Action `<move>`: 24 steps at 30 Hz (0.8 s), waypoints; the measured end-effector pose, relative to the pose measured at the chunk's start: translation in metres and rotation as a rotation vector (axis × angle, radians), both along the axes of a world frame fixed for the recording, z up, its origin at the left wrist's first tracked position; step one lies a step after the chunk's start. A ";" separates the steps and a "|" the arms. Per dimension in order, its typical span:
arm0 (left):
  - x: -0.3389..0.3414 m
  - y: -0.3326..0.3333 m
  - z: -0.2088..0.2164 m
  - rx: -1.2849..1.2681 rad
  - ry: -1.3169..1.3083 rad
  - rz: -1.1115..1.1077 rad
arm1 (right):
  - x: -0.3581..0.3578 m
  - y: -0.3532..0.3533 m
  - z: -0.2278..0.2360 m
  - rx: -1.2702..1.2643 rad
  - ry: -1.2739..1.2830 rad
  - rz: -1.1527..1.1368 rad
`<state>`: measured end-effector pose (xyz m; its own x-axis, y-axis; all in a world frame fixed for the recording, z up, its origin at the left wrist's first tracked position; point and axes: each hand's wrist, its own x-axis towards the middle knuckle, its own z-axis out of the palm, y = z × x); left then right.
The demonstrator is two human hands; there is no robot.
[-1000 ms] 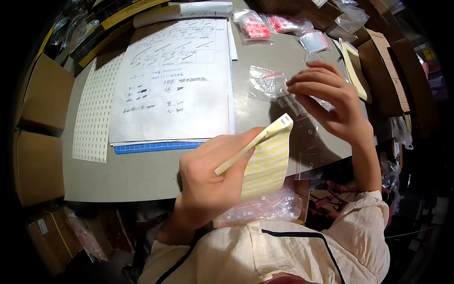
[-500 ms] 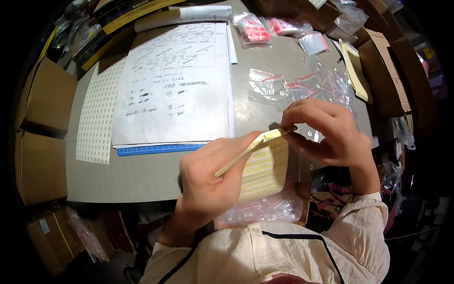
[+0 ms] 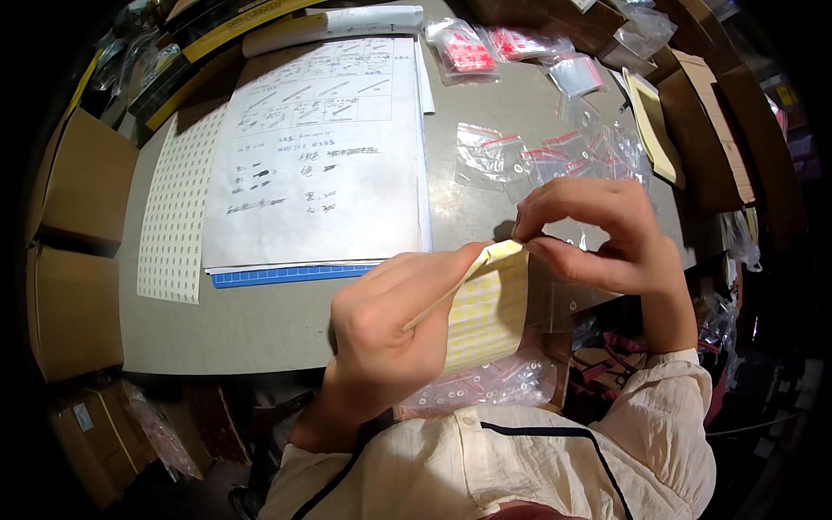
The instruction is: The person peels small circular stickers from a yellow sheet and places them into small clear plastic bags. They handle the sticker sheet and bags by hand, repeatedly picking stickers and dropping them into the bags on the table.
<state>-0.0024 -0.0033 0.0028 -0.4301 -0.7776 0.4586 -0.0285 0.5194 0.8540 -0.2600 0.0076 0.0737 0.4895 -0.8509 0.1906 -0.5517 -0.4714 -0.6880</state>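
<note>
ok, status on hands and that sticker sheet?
Left hand holds yellow sticker sheet, top edge folded. Right hand pinches at that edge. Small clear bag beneath right hand. Nothing blocking.

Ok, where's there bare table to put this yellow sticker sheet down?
Bare grey tabletop lies along the near edge, below the blue cutting mat and white paper sheets, left of the left hand. A smaller bare strip sits between the papers and the clear zip bags. The far right is crowded with bags.
</note>
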 end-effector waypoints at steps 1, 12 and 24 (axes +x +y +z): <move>0.000 0.000 0.000 -0.011 0.000 0.007 | 0.000 -0.001 -0.001 0.001 -0.006 -0.001; -0.001 0.000 0.005 0.013 -0.017 0.036 | -0.006 -0.048 -0.028 -0.357 0.138 -0.222; 0.001 0.001 0.008 0.002 -0.018 0.066 | -0.010 -0.045 -0.026 -0.526 0.601 0.029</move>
